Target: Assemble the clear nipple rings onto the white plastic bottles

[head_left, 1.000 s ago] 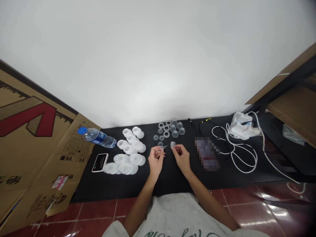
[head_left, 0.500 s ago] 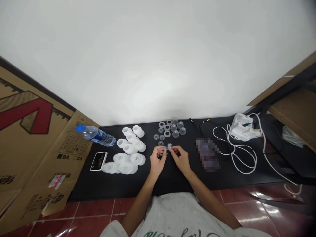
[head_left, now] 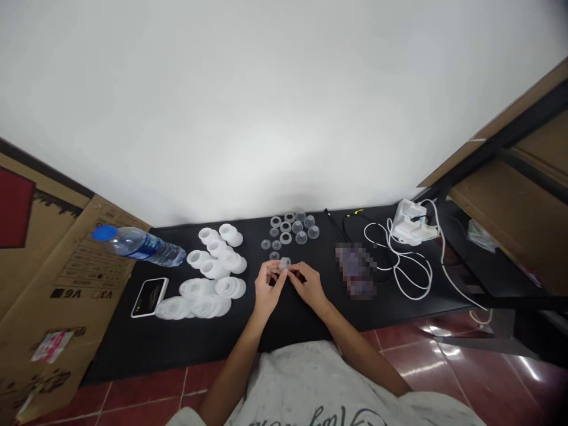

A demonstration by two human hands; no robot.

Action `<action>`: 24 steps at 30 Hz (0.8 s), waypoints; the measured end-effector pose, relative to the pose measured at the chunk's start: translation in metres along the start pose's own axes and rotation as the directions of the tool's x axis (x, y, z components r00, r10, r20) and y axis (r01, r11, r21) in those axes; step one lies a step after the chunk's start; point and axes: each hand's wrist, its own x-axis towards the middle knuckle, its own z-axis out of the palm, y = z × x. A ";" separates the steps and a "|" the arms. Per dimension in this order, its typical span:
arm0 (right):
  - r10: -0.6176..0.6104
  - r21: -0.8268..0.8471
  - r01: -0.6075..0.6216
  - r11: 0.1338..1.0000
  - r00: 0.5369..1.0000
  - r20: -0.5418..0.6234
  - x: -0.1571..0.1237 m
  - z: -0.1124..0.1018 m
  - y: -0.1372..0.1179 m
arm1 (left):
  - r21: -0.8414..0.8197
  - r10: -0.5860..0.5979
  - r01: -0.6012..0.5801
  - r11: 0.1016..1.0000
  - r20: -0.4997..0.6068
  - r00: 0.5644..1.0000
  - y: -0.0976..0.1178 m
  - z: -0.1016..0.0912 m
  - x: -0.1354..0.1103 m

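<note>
Both hands meet over the dark table at a small clear plastic cap-like piece [head_left: 285,263], whose exact kind I cannot make out. My left hand [head_left: 267,289] pinches it from the left between thumb and fingers. From the right, the closed fingertips of my right hand [head_left: 309,285] grip its edge. Just beyond the hands lie small clear discs with raised centres [head_left: 265,244], flat translucent rings [head_left: 285,238] and clear dome-shaped caps [head_left: 301,237]. To the left, several white translucent cup-like pieces with round openings [head_left: 215,269] lie in overlapping rows.
A water bottle with a blue cap [head_left: 146,245] leans at the left by a cardboard box [head_left: 84,254]. A white-framed device [head_left: 149,297] lies near it. On the right are a blurred-out object [head_left: 355,269], coiled white cable [head_left: 419,290] and a white power strip [head_left: 412,223].
The two clear parts held apart between my hands are now together as one piece at my fingertips. The camera view has shifted, moving the table's contents leftward in the picture.
</note>
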 end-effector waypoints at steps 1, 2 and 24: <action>-0.023 0.002 0.023 1.000 1.000 0.007 0.000 0.000 0.000 | 0.003 -0.002 0.002 1.000 -0.017 1.000 -0.001 0.000 0.000; -0.041 0.007 0.040 0.999 0.999 0.016 0.000 0.000 -0.001 | 0.007 -0.004 0.004 1.000 -0.035 0.999 -0.002 0.000 0.000; 0.027 0.025 -0.025 0.999 0.998 -0.056 0.002 -0.002 -0.002 | 0.021 0.009 -0.009 1.000 0.017 1.000 -0.004 -0.001 -0.001</action>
